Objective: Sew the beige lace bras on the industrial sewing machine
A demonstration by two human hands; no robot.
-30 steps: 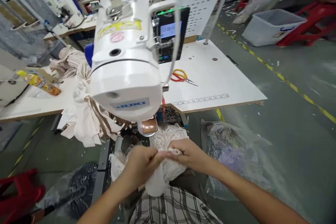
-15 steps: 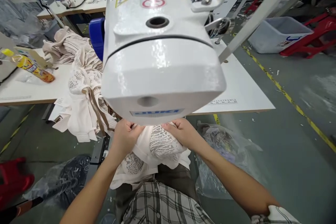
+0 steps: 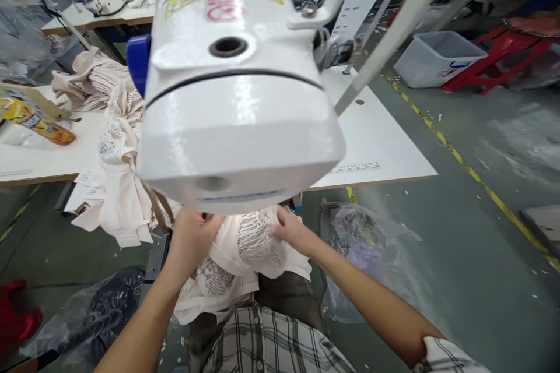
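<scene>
A cream lace bra (image 3: 258,242) hangs below the front of a white sewing machine (image 3: 240,122) and drapes over my lap. My left hand (image 3: 192,239) pinches its band on the left, close under the machine head; some fingertips are hidden there. At the lace cup's right edge, my right hand (image 3: 295,232) is closed on the fabric, slightly blurred. The machine head covers the bra's upper part and the needle area. Another lace cup (image 3: 214,277) lies lower, on my left thigh.
More cream bras (image 3: 125,180) are heaped on the white table (image 3: 385,151) and hang over its front edge at left. A drink bottle (image 3: 39,122) lies beyond them. Plastic bags (image 3: 363,250) rest on the floor at right. A clear bin (image 3: 437,58) stands near a red stool (image 3: 503,52).
The whole view has shifted, so the machine and table appear further left. My right hand has slid down a little along the cup's edge. The left hand keeps its pinch.
</scene>
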